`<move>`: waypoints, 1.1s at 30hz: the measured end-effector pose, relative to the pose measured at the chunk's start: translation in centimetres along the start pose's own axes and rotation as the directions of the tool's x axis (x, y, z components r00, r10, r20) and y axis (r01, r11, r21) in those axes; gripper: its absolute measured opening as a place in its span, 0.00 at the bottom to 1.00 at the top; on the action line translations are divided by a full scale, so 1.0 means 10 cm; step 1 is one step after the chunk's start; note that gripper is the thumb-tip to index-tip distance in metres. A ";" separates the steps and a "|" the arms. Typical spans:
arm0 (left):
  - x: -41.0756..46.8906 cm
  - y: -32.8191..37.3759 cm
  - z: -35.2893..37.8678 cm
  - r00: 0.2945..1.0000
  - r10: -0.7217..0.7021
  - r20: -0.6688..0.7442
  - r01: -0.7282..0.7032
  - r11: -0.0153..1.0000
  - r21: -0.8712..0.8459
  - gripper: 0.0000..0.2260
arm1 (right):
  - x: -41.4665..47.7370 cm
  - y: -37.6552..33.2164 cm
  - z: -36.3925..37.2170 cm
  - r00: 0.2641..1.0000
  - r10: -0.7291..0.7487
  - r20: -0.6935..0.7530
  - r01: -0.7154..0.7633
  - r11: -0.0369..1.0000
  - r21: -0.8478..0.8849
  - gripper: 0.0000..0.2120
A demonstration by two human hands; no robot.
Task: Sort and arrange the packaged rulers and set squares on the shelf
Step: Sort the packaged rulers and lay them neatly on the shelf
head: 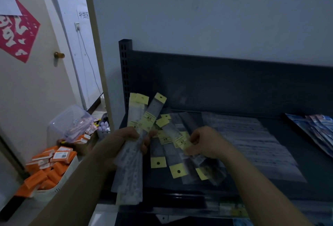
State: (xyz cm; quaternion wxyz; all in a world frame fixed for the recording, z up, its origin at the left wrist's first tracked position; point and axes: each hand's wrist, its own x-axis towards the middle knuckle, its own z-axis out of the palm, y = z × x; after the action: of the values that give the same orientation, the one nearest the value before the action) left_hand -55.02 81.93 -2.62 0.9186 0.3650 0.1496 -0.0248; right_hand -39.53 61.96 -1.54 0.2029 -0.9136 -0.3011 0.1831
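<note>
The left hand (119,144) has its fingers curled round a bundle (134,175) of packaged rulers, thumb laid across the front. The bundle is held above the front left corner of the shelf (270,88). It fans out, its long axis running from near to far, and the yellow header cards point up and away toward the shelf's back panel. The sleeves are clear with pale printed scales and a yellow label midway.

The right hand (207,142) pinches one ruler (182,142) at its yellow label, between thumb and fingertips. That ruler lies in a loose pile (168,155) on the shelf just beside the bundle. The pile's rulers slant from far left to near right, several with their hole-punched yellow cards at the near end.

Right of the pile lie wide clear packs (252,144), and blue packs (317,128) at the shelf's right edge. Left of the shelf, on the floor, are orange boxes (50,168) and a clear tub (72,123) near a door (36,85).
</note>
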 end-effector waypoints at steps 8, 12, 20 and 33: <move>0.15 -0.07 0.11 0.983 0.070 -0.168 -0.074 0.997 -0.018 0.10 | -0.05 0.03 0.04 0.998 0.043 -0.046 -0.004 0.776 0.630 0.12; 0.23 -0.13 0.27 0.977 0.087 -0.195 -0.079 0.996 0.049 0.08 | -0.08 -0.10 0.14 0.999 0.007 0.035 -0.034 0.477 0.878 0.12; 0.33 -0.22 0.42 0.973 0.060 -0.223 -0.028 0.989 0.144 0.11 | -0.13 -0.30 0.21 0.977 -0.186 0.108 0.030 0.615 0.788 0.17; 0.22 0.07 -0.04 0.979 0.082 -0.186 -0.062 0.992 0.106 0.15 | 0.11 0.17 0.03 0.988 -0.083 -0.133 0.087 0.996 0.029 0.12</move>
State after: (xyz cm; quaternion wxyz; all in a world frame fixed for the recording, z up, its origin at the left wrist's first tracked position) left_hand -52.92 82.88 -3.09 0.8809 0.4164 0.2220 0.0361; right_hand -38.02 61.51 -2.85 0.2458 -0.9063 -0.3226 0.1188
